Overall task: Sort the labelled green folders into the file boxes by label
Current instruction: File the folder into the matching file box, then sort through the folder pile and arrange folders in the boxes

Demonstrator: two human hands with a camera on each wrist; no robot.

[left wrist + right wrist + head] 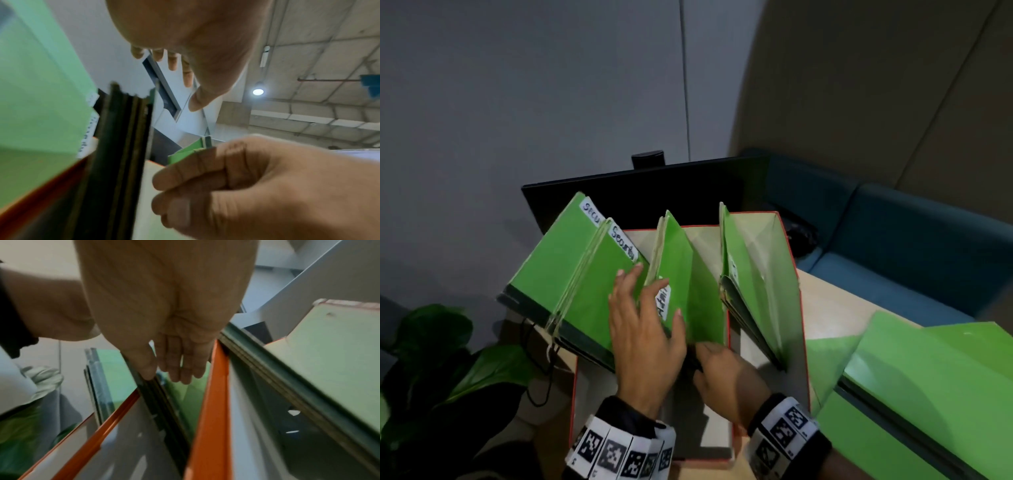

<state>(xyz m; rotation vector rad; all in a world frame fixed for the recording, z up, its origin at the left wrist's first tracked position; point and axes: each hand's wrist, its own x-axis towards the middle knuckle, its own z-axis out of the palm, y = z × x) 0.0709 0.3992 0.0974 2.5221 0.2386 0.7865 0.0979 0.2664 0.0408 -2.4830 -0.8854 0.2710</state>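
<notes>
Standing in the middle red-edged file box (727, 329), a green folder (688, 274) runs near to far; the right hand (726, 380) pinches its near dark spine, while the left hand (643, 329), fingers straight, presses its left face.

Green folders (592, 274) with white labels (624, 242), orange-edged file boxes (799, 301), teal sofa (914, 240), black-and-white checked wristbands (619, 455).

light: dim indoor, round ceiling lamp (258, 91) glows in left wrist view | shadows: soft curved shadow on wall (859, 85) | blur: both wrist views smeared, green folders (37, 97) soft | distortion: head view's edges bend | glare: none
</notes>
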